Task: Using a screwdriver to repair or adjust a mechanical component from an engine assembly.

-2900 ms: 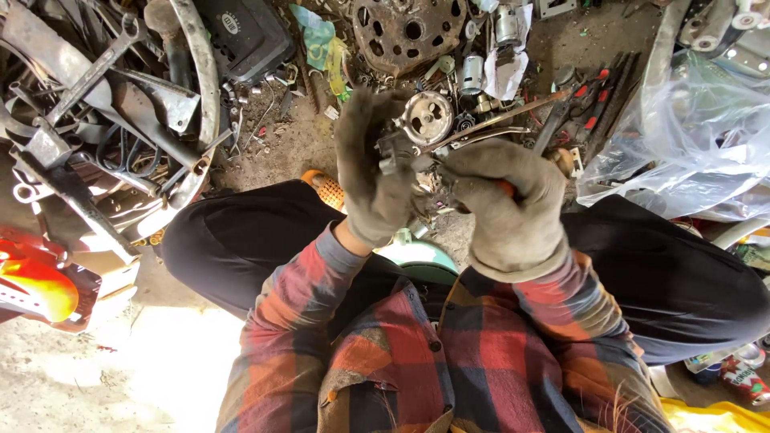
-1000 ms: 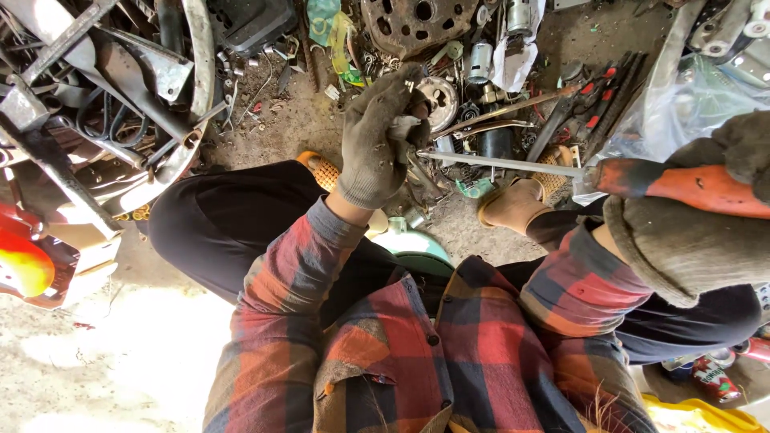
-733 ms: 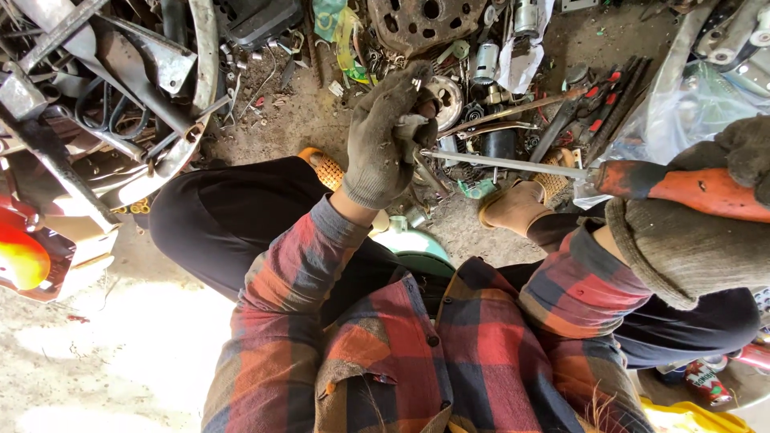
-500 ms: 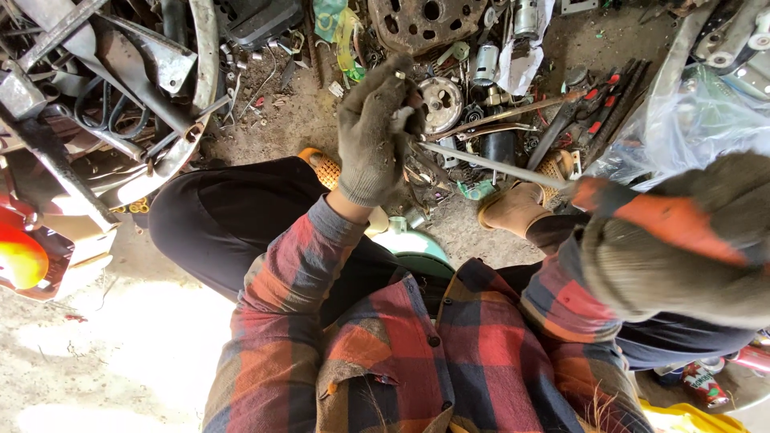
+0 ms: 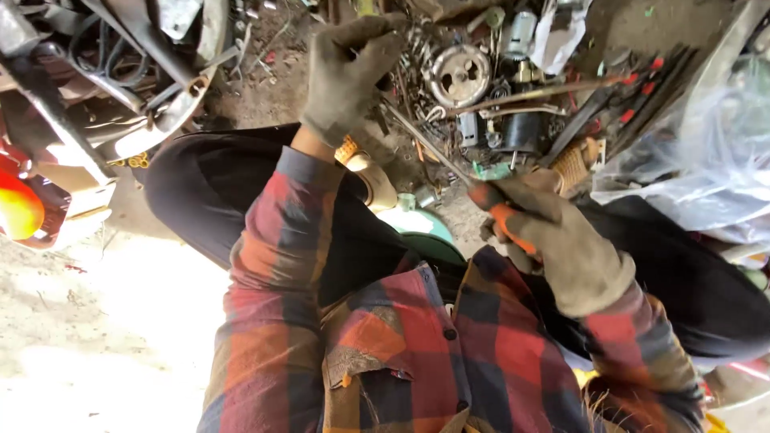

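A person in a red, orange and dark plaid flannel shirt (image 5: 449, 353) and black trousers (image 5: 241, 184) squats over dirt ground (image 5: 104, 321), both hands in worn grey-brown work gloves.

To the right lies a crumpled clear plastic bag (image 5: 706, 168); what is in it cannot be made out. At the upper left is a tangle of bent grey metal bars and black cables (image 5: 120, 72), with a red and orange rounded plastic object (image 5: 20, 204) at the left edge. Ahead of the knees spreads a heap of small metal scrap (image 5: 497, 96): a round silver disc with holes (image 5: 459, 74), a black cylindrical part (image 5: 521, 132), and several thin dark rods with red tips (image 5: 642, 88). Between the knees sits a pale green round object (image 5: 417, 228), partly hidden by the shirt.

The right hand (image 5: 553, 240) is curled shut in a fist around the orange handle of a long screwdriver (image 5: 505, 220), the handle running through the palm with only strips of orange showing between the fingers. Its thin grey steel shaft (image 5: 421, 144) runs up and left from that fist to the left hand (image 5: 349, 72), which is raised over the scrap. The left fingers are bent in and pressed together around a small dark part at the shaft's tip; the glove hides that part, so its kind cannot be told.
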